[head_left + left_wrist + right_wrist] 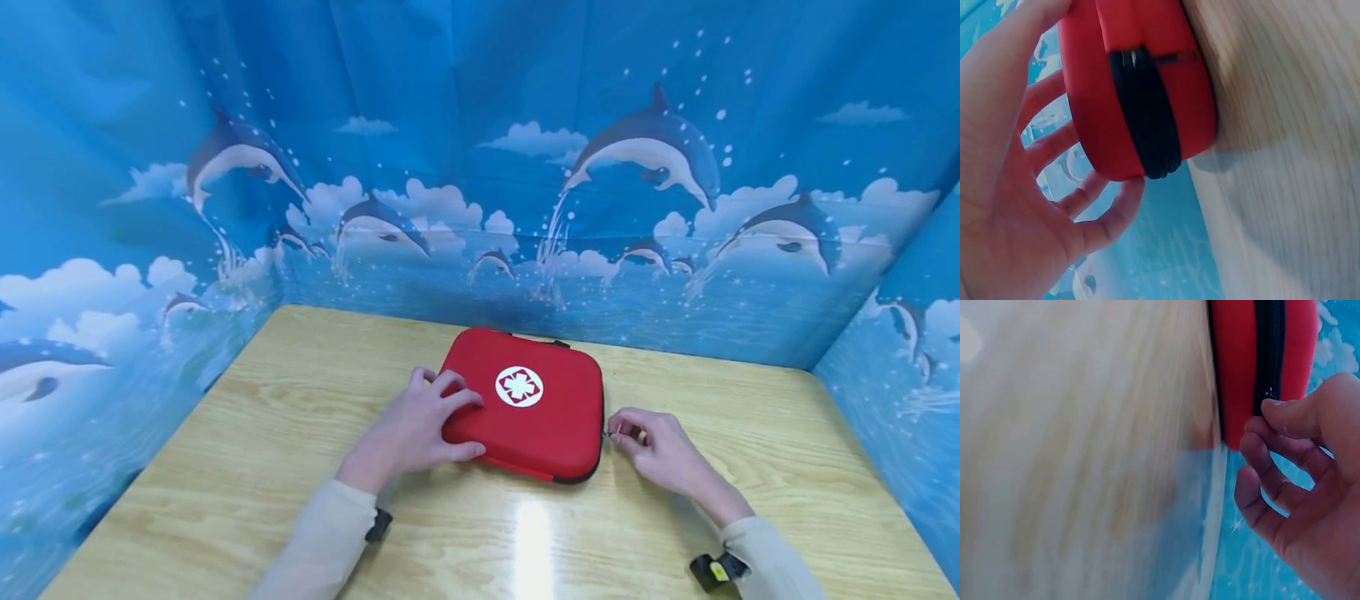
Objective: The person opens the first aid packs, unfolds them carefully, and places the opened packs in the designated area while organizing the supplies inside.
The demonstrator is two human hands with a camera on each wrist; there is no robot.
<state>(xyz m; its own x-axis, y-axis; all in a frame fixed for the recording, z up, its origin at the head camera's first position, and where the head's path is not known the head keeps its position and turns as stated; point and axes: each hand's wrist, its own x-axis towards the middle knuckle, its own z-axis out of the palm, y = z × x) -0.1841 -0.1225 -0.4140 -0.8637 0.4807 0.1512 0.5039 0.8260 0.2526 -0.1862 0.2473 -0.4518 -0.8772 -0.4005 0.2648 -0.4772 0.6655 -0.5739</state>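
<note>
A red first-aid case [551, 425] lies flat on the table, a white round emblem [519, 387] on its lid. My left hand [420, 421] holds the case's left end, fingers bent over the lid and thumb at the front edge. On the right side, my right hand [660, 450] pinches the zipper pull between thumb and forefinger; the fingertips mostly hide it. The right wrist view shows the black zipper [1269, 344] running up to those fingertips, its teeth together along the visible stretch. In the left wrist view, black zipper tape [1147, 119] wraps round the case's corner.
The wooden table [300, 400] extends on both sides of the case. Behind it and at the sides hangs a blue curtain [420, 100] printed with dolphins. A dark wrist device [708, 573] sits by the right sleeve. Light glares off the table's front.
</note>
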